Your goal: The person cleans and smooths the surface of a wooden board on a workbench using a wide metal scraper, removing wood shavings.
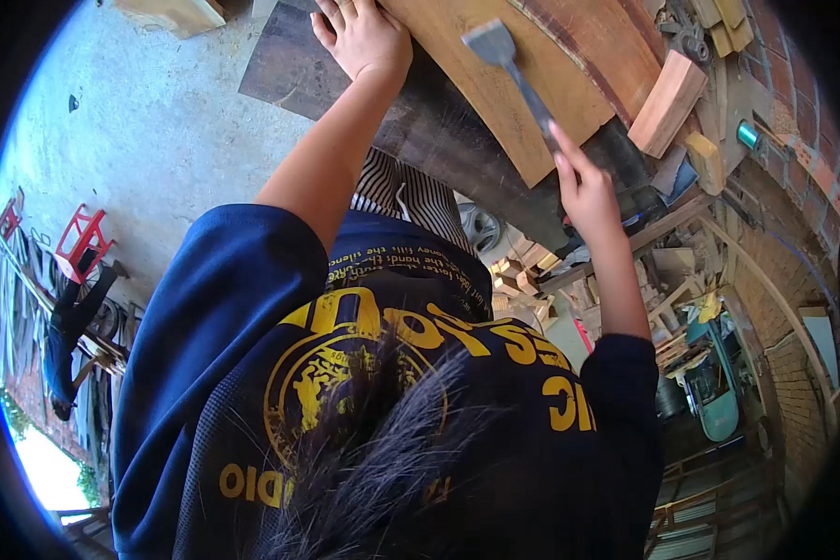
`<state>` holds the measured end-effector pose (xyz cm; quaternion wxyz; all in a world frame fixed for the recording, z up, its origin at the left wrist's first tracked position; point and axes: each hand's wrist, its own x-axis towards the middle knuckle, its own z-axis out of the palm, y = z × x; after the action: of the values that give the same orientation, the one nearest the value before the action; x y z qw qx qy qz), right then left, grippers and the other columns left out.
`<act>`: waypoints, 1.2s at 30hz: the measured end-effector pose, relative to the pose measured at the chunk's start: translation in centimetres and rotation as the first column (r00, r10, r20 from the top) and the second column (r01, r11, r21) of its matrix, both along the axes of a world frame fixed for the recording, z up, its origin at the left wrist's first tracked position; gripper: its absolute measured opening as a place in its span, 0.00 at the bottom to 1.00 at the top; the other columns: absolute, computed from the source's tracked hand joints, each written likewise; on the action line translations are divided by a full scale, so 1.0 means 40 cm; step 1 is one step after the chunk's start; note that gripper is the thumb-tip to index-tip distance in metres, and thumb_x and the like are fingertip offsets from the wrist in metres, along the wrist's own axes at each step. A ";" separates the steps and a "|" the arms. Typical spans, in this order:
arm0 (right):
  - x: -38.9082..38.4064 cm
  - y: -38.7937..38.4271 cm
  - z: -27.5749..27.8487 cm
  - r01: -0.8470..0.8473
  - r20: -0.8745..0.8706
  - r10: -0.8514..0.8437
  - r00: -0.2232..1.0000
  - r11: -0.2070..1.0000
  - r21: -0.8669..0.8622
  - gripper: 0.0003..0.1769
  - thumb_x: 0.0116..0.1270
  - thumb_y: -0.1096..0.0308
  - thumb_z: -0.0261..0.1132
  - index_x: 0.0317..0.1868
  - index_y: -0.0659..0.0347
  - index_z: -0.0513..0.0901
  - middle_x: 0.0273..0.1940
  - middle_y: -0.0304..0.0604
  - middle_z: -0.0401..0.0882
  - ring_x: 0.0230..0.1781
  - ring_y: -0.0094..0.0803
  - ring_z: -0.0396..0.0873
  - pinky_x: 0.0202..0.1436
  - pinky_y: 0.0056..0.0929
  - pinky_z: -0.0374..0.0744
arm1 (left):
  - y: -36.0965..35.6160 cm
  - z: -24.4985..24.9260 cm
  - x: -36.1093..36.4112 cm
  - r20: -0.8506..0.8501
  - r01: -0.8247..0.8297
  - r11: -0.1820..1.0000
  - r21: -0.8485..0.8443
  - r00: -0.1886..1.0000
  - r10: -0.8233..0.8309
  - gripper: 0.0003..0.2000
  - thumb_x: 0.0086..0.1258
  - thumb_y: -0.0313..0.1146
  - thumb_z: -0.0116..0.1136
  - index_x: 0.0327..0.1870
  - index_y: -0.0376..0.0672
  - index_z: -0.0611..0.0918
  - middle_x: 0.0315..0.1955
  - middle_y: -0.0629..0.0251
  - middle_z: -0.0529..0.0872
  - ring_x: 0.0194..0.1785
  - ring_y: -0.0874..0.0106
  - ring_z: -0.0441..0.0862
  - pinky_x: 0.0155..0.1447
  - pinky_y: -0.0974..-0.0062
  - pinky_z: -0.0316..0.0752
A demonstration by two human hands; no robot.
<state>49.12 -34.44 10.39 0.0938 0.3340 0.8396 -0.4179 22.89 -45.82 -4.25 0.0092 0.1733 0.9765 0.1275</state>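
A flat metal scraper (518, 70) with a wide blade is held by its handle in my right hand (583, 182), whose fingers are closed round it. Its blade lies over a light brown wooden board (481, 93) on the dark worktop (439, 135). At the top, my left hand (364, 42) rests with fingers spread near the board's left edge, partly cut off by the frame. A redder plank (616, 47) with a rough edge lies to the right of the light board.
A thick wood block (667, 103) sits at the worktop's right side, near a smaller block (705, 163) and a green roll (748, 134). Wood offcuts (516, 277) lie below. Far left are a red stool (82, 245) and a person in dark clothes (63, 345).
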 end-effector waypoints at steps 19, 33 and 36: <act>0.266 -0.103 0.014 -0.044 0.011 0.043 0.999 0.995 0.093 0.22 0.69 0.71 0.61 0.64 0.53 0.77 0.36 0.56 0.84 0.34 0.48 0.84 0.38 0.38 0.79 | -0.060 0.022 -0.042 0.074 0.216 0.976 0.011 0.973 -0.217 0.31 0.67 0.31 0.42 0.73 0.35 0.59 0.75 0.54 0.56 0.80 0.64 0.48 0.77 0.61 0.44; -0.028 -0.098 -0.020 -0.041 -0.049 0.043 0.998 0.998 0.045 0.20 0.72 0.67 0.58 0.64 0.47 0.77 0.47 0.57 0.82 0.42 0.53 0.82 0.41 0.41 0.81 | -0.064 0.015 -0.038 0.055 0.218 0.975 0.046 0.974 -0.221 0.30 0.64 0.31 0.45 0.72 0.38 0.63 0.75 0.55 0.58 0.80 0.63 0.48 0.77 0.58 0.43; 0.058 -0.112 -0.009 -0.049 -0.027 0.051 0.998 0.996 0.072 0.21 0.72 0.67 0.59 0.64 0.48 0.77 0.48 0.58 0.82 0.43 0.54 0.82 0.42 0.41 0.81 | -0.062 0.016 -0.036 0.045 0.205 0.978 0.040 0.977 -0.206 0.30 0.64 0.29 0.45 0.72 0.38 0.63 0.75 0.56 0.59 0.79 0.65 0.49 0.77 0.60 0.44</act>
<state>51.44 -38.93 10.03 0.0802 0.3100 0.8634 -0.3898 21.44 -48.29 -3.60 0.0433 0.2702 0.9505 0.1472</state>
